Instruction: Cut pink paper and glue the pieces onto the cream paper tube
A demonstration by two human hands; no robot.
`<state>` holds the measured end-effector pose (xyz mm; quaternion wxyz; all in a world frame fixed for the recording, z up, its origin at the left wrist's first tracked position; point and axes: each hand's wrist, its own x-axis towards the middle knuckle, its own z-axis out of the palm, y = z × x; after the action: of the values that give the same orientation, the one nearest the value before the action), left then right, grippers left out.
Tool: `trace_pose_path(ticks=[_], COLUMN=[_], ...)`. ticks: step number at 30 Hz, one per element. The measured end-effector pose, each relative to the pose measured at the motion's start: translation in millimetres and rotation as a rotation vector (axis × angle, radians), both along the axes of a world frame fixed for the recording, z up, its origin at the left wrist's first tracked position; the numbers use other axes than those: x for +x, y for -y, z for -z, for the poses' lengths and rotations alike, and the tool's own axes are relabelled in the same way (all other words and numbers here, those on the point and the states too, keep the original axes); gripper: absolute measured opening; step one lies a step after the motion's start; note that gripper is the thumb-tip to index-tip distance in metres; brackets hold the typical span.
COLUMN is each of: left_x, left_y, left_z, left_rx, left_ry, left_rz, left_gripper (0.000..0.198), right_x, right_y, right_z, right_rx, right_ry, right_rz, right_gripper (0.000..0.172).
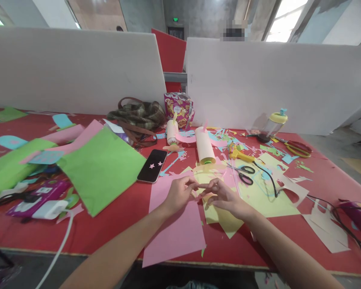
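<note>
My left hand (180, 194) is closed in a pinch above a pink paper sheet (174, 224). Its fingertips meet those of my right hand (224, 196); anything between them is too small to make out. The fingers of my right hand are loosely curled and apart, over yellow paper (228, 224). Just beyond stands a cream paper-covered roll (204, 145) with pink strips at its sides, and a smaller similar roll (172, 132) is to its left. Black-handled scissors (245, 174) and a yellow glue gun (240, 154) lie to the right.
A phone (152, 166) bearing pink stars lies left of my hands, beside a large green sheet (100, 164). Paper scraps, a plaid bag (141, 114), a snack bag (179, 108), a bottle (272, 126) and red-handled pliers (297, 148) surround the work. Cables run at both sides; white panels (258, 84) stand behind.
</note>
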<state>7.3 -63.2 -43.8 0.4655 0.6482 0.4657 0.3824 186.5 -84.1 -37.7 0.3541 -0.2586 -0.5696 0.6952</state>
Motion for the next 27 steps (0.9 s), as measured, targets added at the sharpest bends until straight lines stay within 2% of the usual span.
trace_pose_path(ticks=[5,8,14,20,23,27], left_x=[-3.7,-4.3,-2.1,-4.0,-7.3,-15.3], left_y=[-0.6,0.6,4.8,2.1,-2.9,-15.3], left_z=[-4.6,-5.3,-6.8,-7.0,-4.4,-0.7], left_rx=[0.112,0.071,-0.037,0.083,0.15,0.285], left_ry=[-0.066,-0.082,-0.016,-0.066,-0.203,-0.501], left_rz=[0.049,0.113,0.158,0.137,0.116,0.043], left_gripper=[0.016,0.013,0.014,0.017,0.017,0.017], right_x=[-3.5,-3.6,-4.0,-4.2,-2.0,3.9], right_y=[3.8,3.2,0.9,2.1,0.7,-3.0], right_z=[-3.9,-4.9,-2.8,-3.6,-2.6,-5.0], right_rx=[-0.132,-0.173,-0.192,-0.194,-0.08,0.287], right_ry=[-0.092,-0.106,-0.062,-0.104,0.003,0.536], right_rz=[0.011,0.003,0.013,0.024,0.164,0.365], right_gripper=[0.026,0.025,0.025,0.024,0.022,0.008])
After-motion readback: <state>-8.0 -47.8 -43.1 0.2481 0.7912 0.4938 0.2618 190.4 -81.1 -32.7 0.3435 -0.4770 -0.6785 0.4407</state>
